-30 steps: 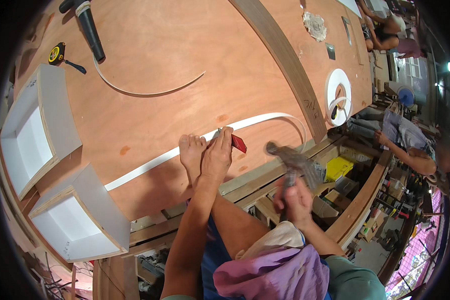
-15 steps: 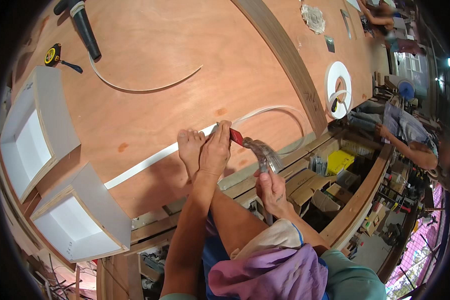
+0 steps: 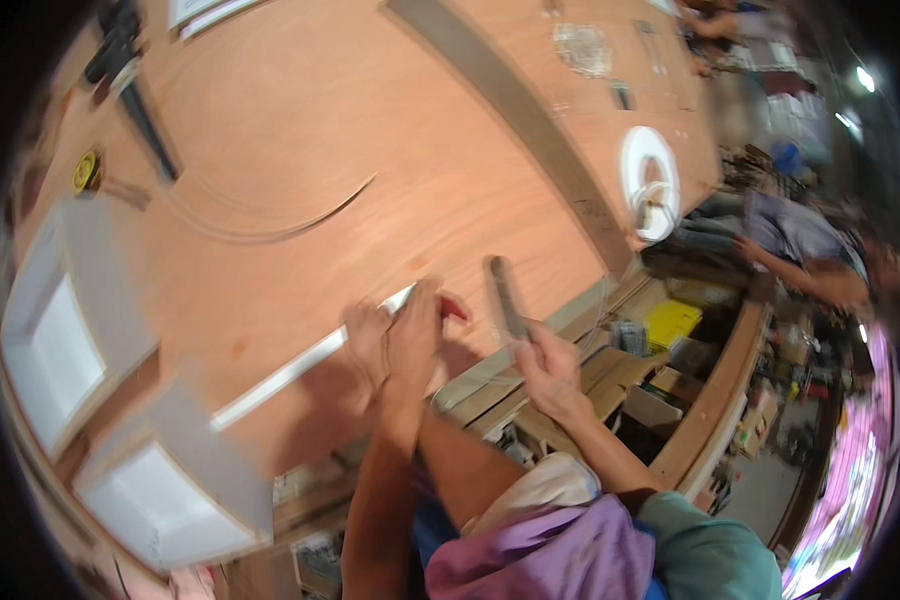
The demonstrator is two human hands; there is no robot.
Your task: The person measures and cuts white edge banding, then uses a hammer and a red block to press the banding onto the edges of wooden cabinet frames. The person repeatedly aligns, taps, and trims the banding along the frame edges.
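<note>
Pressing white strip (image 3: pixel 300 365) w/ left hand (image 3: pixel 395 335); right hand (image 3: pixel 550 365) clamped on hammer (image 3: pixel 507 297) beside.

white strip (image 3: pixel 300 365) partly under left hand (image 3: pixel 395 335), hammer (image 3: pixel 505 295) motion-blurred

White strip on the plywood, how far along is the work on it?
Done: the near stretch of the white strip lies flat along the plywood sheet. In hand: the left hand presses the strip down by a small red piece, and the right hand holds a hammer raised just beside it. Left: the strip's far end is hidden behind the hands, so I cannot tell how much remains.
</note>
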